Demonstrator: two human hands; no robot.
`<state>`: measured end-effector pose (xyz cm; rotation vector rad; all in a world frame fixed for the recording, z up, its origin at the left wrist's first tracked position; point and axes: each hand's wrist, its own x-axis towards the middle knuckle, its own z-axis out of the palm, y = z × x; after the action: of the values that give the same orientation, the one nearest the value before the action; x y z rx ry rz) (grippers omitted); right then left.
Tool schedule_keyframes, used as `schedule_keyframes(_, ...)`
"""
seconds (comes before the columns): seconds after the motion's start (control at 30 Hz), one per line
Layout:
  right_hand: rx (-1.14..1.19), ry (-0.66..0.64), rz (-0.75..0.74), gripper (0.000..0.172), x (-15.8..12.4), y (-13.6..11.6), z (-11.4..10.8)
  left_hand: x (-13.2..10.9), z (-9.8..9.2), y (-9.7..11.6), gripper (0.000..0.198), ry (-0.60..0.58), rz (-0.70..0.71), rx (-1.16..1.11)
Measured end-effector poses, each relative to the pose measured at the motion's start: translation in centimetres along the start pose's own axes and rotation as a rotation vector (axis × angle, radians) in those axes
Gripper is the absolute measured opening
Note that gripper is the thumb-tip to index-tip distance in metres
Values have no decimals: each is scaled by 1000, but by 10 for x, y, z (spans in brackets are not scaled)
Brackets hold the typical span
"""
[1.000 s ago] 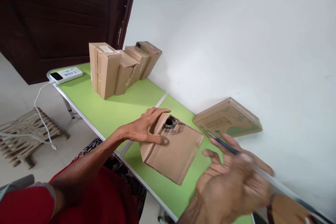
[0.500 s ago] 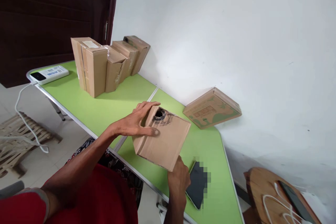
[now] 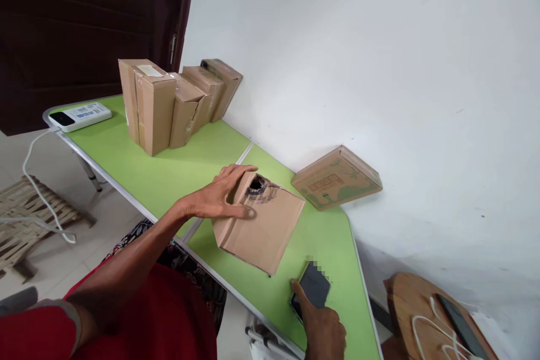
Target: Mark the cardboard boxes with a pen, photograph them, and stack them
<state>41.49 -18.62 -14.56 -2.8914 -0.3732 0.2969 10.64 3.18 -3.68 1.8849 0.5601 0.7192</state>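
Left hand (image 3: 221,197), thumb and fingers spread wide, clasps a cardboard box (image 3: 265,230) — the same grip as half a second ago. Well to this hand's left sits a white device (image 3: 80,117) with a cable; nearer, beyond the wrist, stand four brown boxes (image 3: 185,118), unmoved. The clasped box extends to the hand's right, its black-edged hole (image 3: 256,184) just beside the thumb and fingertips.

Right hand (image 3: 324,323), earlier at the box's near corner, is now at a dark phone (image 3: 314,289) — thumb on its left side, other fingers curled, partly hidden; whether they grip it, I cannot tell. Beyond this hand leans a printed box (image 3: 337,180); to its right is a round wooden top (image 3: 405,304).
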Motion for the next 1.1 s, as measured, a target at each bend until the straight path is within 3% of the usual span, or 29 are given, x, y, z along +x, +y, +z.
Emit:
schedule_keyframes(0.13,117,-68,54,117,17,3,-1,-1,0,1,100,-3,-13,1)
schedule_keyframes(0.27,592,-122,30,84,9,8,0,-1,0,2,99,-1,1,1)
schedule_keyframes(0.43,998,-258,-85,71,-31,7,-13,0,0,0,99,-8,-3,-8)
schedule_keyframes(0.6,1485,-426,-80,64,-87,-32,-52,1,-1,0,101,-9,-8,-17)
schedule_keyframes(0.73,1496,-579,-272,60,-132,-72,-70,0,0,2,102,-10,-18,11)
schedule_keyframes(0.87,1457,-805,-472,78,-167,-108,-67,-1,0,0,98,9,29,46)
schedule_keyframes(0.97,1481,-879,-486,94,-182,-123,-59,0,0,-6,94,13,102,63)
schedule_keyframes(1.1,1486,-916,-477,105,-184,-125,-54,1,2,-13,95,14,127,95)
